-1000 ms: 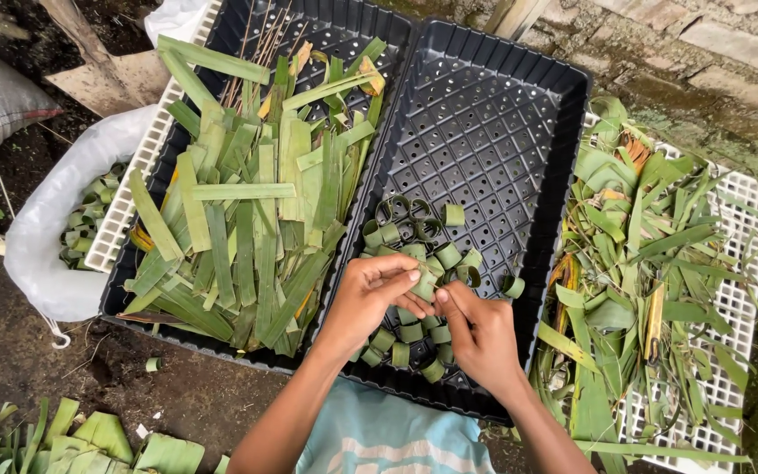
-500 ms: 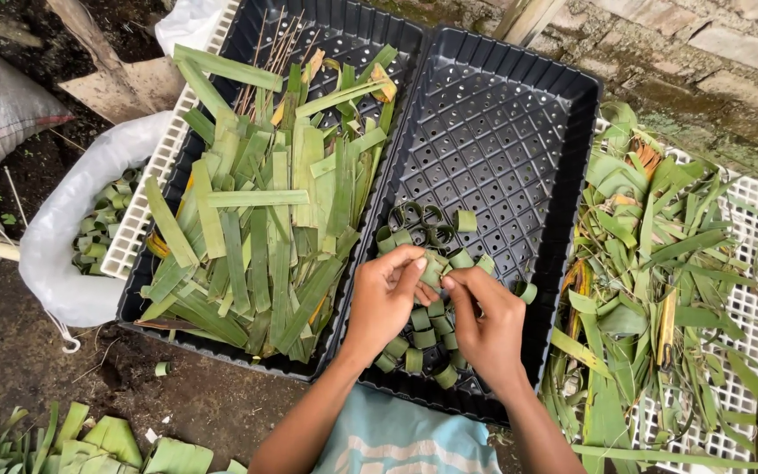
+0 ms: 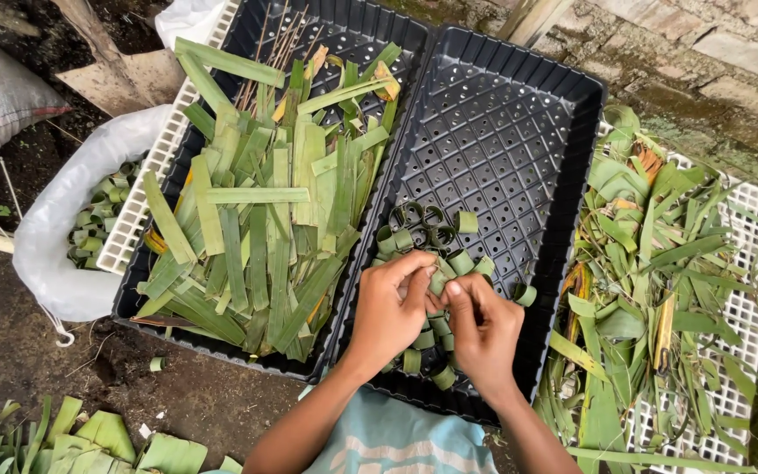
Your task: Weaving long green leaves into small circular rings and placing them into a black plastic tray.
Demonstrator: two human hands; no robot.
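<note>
Left hand (image 3: 389, 309) and right hand (image 3: 484, 326) together over right tray (image 3: 519, 132), fingertips of both pinching one leaf ring (image 3: 439, 281). About twenty rings (image 3: 414, 226) done, clustered at tray's 6 o'clock. Large heap of cut strips (image 3: 256, 219) left at 9 o'clock.

leaf strips (image 3: 265, 219) in left tray (image 3: 247, 35) | leaf rings (image 3: 423, 237) in right tray (image 3: 519, 96) | scraps (image 3: 660, 263) right

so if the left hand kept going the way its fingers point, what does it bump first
Probably the right hand: the left hand points right across the leaf ring they pinch together, fingertips nearly touching. Depth is unclear.
</note>
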